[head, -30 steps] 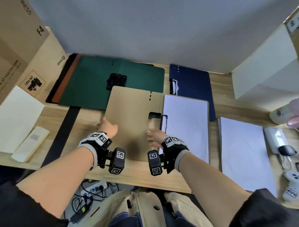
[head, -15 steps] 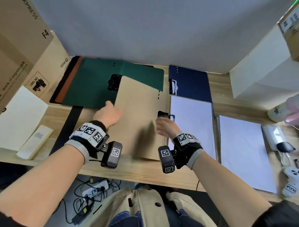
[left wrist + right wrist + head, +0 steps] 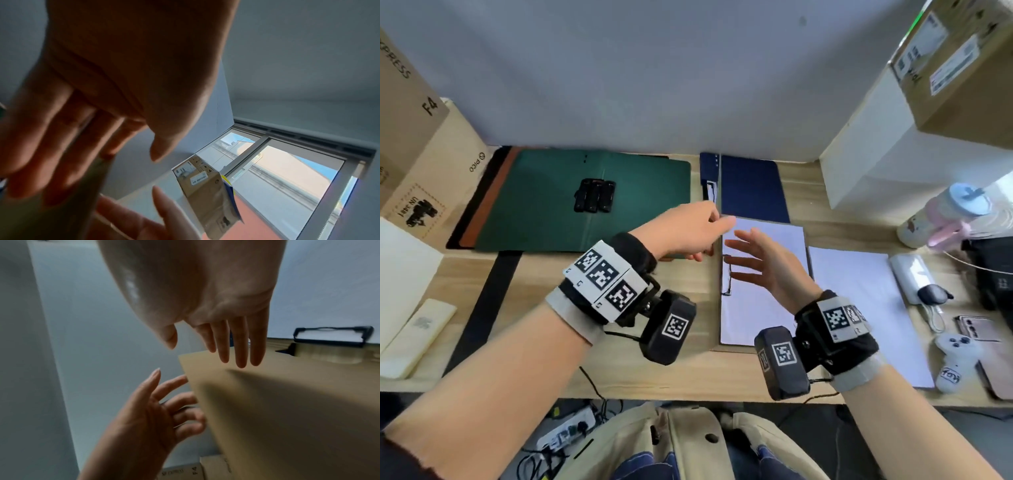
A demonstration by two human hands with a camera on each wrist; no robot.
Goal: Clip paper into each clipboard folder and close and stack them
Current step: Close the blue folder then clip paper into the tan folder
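Here the tan clipboard folder lies on the wooden desk with its cover raised on edge, seen edge-on from the head view as a thin vertical line rising from the folder's left side. A white sheet of paper lies on the folder's base, held at its left edge by a black wire clip.

The left hand reaches to the left face of the raised cover; from the right wrist view its fingers spread loosely against the cover's far edge, not curled round it. The right hand hovers on the other side of the cover, above the paper, its fingers straight and relaxed, tips close to the cover's top edge; whether they touch it I cannot tell. Neither hand grasps anything.

Left of the tan folder, a green folder lies open and flat with a black clip at its middle. Just behind the tan folder lies a dark blue folder. To the tan folder's right, just beside it, rests a stack of white paper. Cardboard boxes stand well to the left of it.
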